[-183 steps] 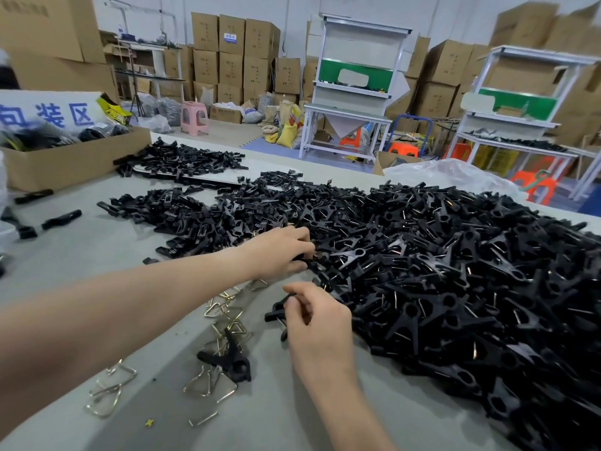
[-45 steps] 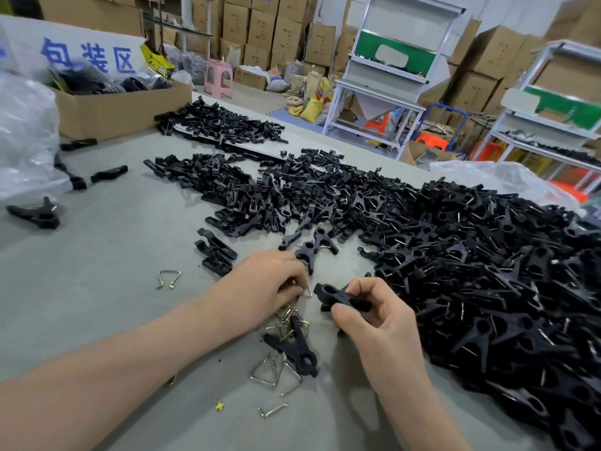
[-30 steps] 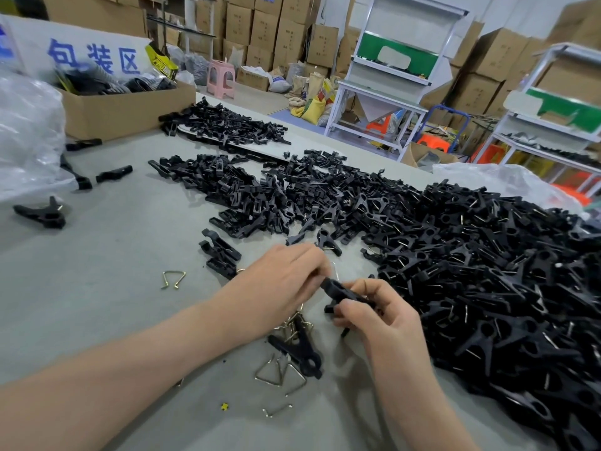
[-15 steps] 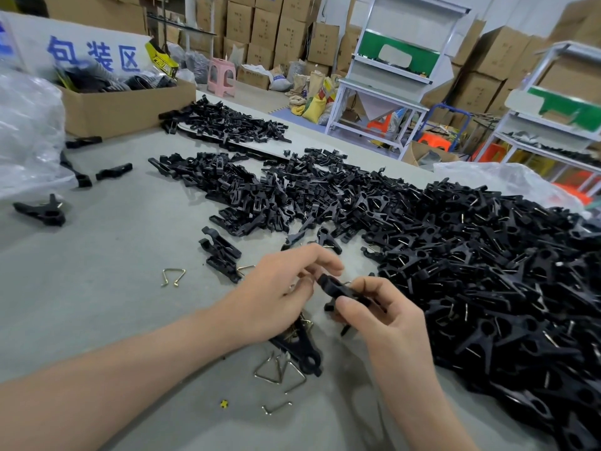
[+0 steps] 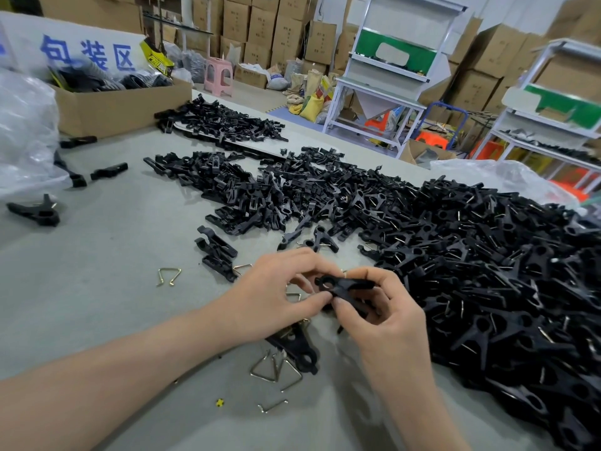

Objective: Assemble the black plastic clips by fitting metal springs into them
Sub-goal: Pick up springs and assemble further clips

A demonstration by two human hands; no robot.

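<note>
Head view, looking down across a grey table [image 5: 97,288]. At centre, just above the tabletop, a black plastic clip [image 5: 344,284] held level between both hands. At its ringed end, the left hand [image 5: 273,301], fingers curled, thumb and fingertips pinching the plastic; whether also holding a spring, impossible to tell. At the other end, the right hand [image 5: 390,320], fingers bent round the clip, thumb pressed underneath. Below the hands, on the table, a few bent metal springs [image 5: 276,369] beside another clip [image 5: 300,349] lying flat; a lone spring [image 5: 169,275] further left. To the right, a large heap of clips [image 5: 504,288] stretching back across the table. Far left, a cardboard box [image 5: 120,105] and a clear plastic bag [image 5: 22,135].
</note>
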